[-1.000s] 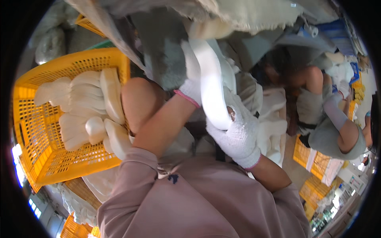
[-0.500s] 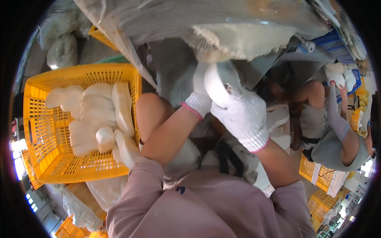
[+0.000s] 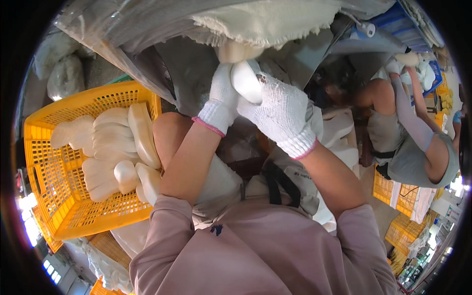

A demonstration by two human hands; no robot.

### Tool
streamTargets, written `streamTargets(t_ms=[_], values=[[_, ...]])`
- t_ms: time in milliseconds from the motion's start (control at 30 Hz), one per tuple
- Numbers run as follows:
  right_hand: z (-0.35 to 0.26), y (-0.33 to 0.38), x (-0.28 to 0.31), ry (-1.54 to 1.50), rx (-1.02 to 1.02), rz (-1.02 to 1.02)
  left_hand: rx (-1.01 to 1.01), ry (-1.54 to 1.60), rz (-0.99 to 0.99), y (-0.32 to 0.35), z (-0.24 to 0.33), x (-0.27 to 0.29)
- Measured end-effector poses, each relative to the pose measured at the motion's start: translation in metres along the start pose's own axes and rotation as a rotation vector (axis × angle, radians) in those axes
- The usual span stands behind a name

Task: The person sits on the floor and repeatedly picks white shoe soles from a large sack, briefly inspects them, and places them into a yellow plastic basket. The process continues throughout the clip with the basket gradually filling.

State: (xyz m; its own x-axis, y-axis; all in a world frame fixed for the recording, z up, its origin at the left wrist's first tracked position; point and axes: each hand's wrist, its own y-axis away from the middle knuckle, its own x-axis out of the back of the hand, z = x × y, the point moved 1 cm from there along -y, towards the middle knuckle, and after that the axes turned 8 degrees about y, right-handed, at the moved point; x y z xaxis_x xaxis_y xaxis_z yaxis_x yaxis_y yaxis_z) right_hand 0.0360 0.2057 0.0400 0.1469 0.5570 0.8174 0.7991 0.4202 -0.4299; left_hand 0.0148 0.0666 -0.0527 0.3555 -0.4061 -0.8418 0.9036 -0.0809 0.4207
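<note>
A smooth, white, curved piece is between my two hands; its kind does not show. My left hand, in a white knit glove with a pink cuff edge, closes on its left side. My right hand, gloved alike, grips it from the right, thumb along its edge. The piece's far end is up against a blurred, tan, rounded part beneath a frayed cream cloth. Whether they touch I cannot tell. Grey sheeting hangs around the cloth.
A yellow plastic basket at my left holds several smooth white curved pieces. To the right sits another person in grey, hands at a white piece. Yellow crates stand behind that person. A clear plastic bag lies far left.
Both hands and the white piece now show further left and higher, but the whole view has shifted likewise. My grip looks the same, and the piece stays by the tan part.
</note>
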Motion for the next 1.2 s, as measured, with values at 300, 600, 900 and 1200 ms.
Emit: streamTargets(t_ms=[300,600,900,1200], values=[[-0.005,-0.031,-0.025,-0.067,-0.228,-0.126,-0.728,-0.659,0.171,-0.006,-0.015,0.010],[0.006,-0.025,0.002,-0.278,0.007,-0.206,-0.485,-0.388,-0.192,-0.009,-0.015,0.003],[0.013,-0.034,0.011,-0.888,-0.518,-0.750,-0.142,0.349,-0.232,-0.029,-0.032,0.026],[-0.016,-0.011,0.027,-0.952,-0.673,-0.705,0.171,0.367,-0.369,-0.023,-0.005,-0.002]])
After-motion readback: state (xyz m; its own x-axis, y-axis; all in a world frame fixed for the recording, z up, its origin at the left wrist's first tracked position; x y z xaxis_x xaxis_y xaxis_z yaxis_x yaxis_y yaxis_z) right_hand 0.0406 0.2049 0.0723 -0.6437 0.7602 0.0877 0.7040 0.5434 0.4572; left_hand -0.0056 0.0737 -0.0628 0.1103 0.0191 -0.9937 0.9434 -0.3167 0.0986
